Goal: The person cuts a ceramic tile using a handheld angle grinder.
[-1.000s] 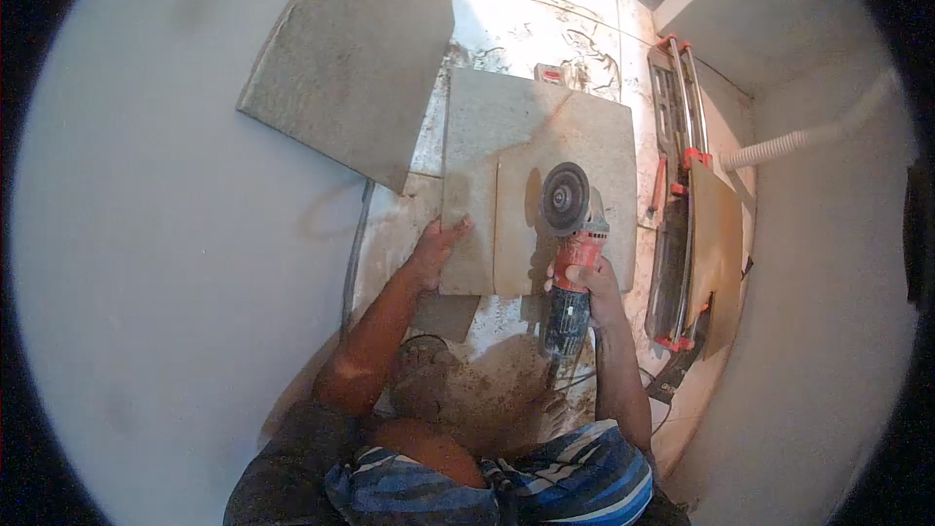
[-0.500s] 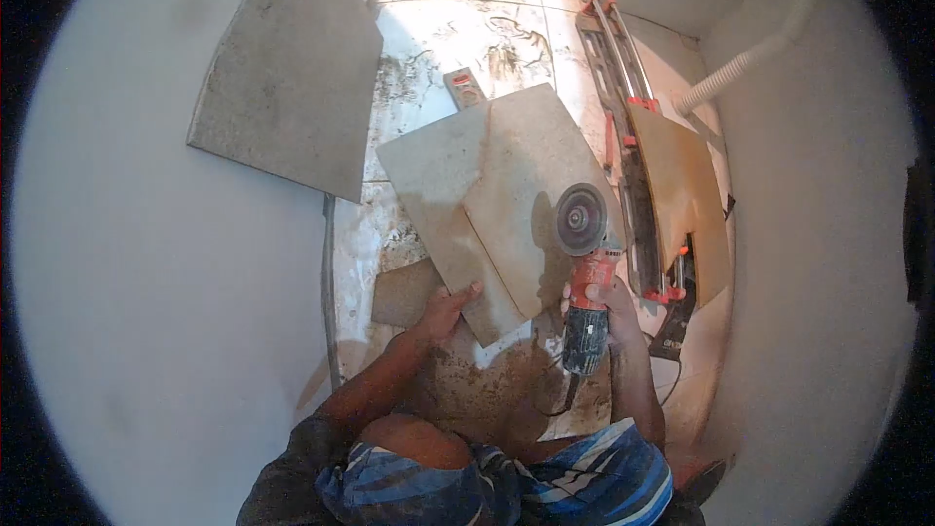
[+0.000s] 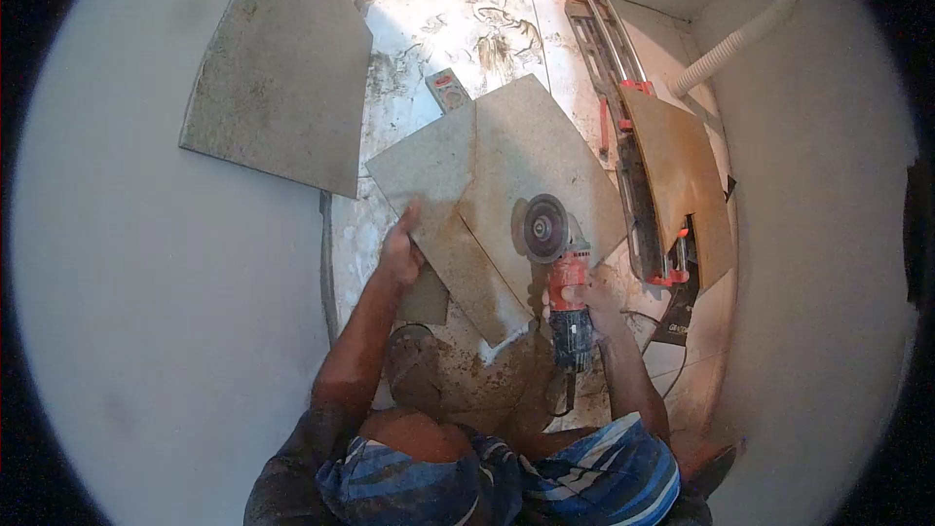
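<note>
Down on the dirty floor (image 3: 438, 0), the right hand (image 3: 596, 294) is wrapped around a red angle grinder (image 3: 557, 278), its disc over a grey tile (image 3: 506, 195). The left hand (image 3: 401, 248) rests on the tile's left edge, fingers together, thumb raised. A manual tile cutter (image 3: 633, 166) lies just right.

Left hand (image 3: 400, 251) extended forward, fingers flat, right hand (image 3: 596, 294) in closed grip, both arms lowered.
</note>
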Available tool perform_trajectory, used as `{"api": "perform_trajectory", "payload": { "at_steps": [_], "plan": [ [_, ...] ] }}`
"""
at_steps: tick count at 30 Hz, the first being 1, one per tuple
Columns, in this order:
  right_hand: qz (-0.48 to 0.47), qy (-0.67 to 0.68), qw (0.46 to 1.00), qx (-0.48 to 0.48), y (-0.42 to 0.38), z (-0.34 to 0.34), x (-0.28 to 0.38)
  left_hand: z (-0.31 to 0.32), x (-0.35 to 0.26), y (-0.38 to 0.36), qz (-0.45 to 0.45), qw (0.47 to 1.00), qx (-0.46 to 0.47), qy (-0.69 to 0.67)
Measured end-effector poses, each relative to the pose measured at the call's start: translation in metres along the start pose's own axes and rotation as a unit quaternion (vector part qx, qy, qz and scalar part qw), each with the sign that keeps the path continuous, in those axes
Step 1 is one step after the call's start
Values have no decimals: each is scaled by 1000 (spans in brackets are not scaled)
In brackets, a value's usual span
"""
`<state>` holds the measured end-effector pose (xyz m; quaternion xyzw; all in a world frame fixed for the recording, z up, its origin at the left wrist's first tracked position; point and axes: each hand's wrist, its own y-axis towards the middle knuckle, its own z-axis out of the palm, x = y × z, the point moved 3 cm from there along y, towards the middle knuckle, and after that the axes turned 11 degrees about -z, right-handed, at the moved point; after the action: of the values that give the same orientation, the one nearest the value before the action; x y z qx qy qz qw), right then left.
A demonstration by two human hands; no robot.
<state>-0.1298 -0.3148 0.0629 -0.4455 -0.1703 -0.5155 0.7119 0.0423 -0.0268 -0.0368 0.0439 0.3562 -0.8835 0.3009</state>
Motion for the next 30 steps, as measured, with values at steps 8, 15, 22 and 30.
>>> {"api": "perform_trajectory", "payload": {
  "at_steps": [8,15,22,30],
  "plan": [
    [0,43,999,-14,13,30,-7,8,-8,-4,37,985,-81,147],
    [37,37,998,-30,25,51,-26,9,24,-52,5,975,-188,115],
    [50,-17,998,-24,30,56,-54,-17,42,-53,-13,982,-156,107],
    [52,-56,996,-49,32,58,-51,10,34,-65,55,977,-159,132]
  ]
}}
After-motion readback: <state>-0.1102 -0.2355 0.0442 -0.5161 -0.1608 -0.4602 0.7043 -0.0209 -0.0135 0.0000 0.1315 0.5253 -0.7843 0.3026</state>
